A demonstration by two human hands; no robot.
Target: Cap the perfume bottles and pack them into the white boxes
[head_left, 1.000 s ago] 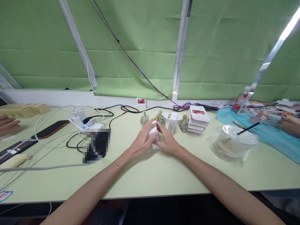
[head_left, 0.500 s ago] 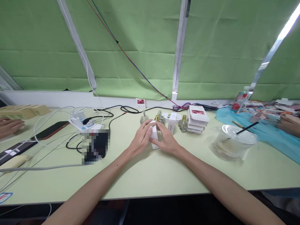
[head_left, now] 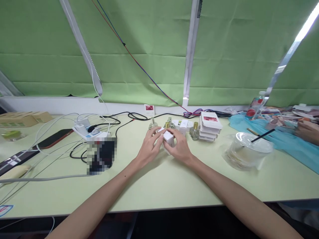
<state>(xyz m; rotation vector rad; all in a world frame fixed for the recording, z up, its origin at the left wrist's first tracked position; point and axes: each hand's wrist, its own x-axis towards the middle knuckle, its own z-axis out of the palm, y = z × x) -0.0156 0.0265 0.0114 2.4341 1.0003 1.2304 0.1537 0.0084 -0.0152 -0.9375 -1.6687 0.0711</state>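
The left hand (head_left: 150, 145) and the right hand (head_left: 179, 146) are grasping a small white box (head_left: 168, 137) on the table (head_left: 149, 192), their fingers hiding its sides. At 12 o'clock from it, a gold-capped bottle (head_left: 167, 125) is showing little beyond its cap; at 10 o'clock, a glass bottle (head_left: 153, 123) is sitting partly covered.

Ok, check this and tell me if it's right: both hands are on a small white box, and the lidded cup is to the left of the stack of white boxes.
Not quite: the side is wrong. The head view shows the lidded cup to the right of the stack of white boxes. The rest stands.
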